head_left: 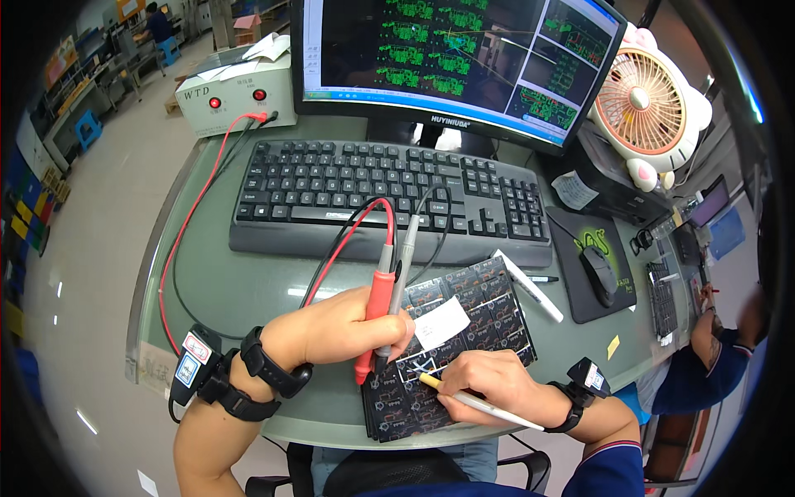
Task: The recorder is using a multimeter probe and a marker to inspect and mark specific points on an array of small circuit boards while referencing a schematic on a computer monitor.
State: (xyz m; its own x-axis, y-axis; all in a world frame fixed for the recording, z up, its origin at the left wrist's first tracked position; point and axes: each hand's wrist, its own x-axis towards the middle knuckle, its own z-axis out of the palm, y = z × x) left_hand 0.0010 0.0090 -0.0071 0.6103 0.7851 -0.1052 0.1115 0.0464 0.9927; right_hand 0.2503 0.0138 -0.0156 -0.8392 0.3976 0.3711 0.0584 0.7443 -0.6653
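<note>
My left hand (344, 327) is wrapped round a red test probe (380, 298) and a grey test probe (405, 253), both tilted with their lower ends over the circuit board panel (406, 418). In my right hand (489, 383) is a slim white pen (501, 412) with a pale yellow end, held low against the panel. Near that end, light crossed strokes mark one board. The dark panel lies at the table's front edge, seemingly on a stack, with a white paper slip (441, 321) on it. The pen's very tip is too small to make out.
Behind the panel lies a black keyboard (348, 190), with a monitor (464, 50) beyond it. Red and black leads run from a pale box (236, 99). A white marker (534, 290), a mouse (598, 273) and a fan (642, 103) are to the right. Another person (704, 373) sits far right.
</note>
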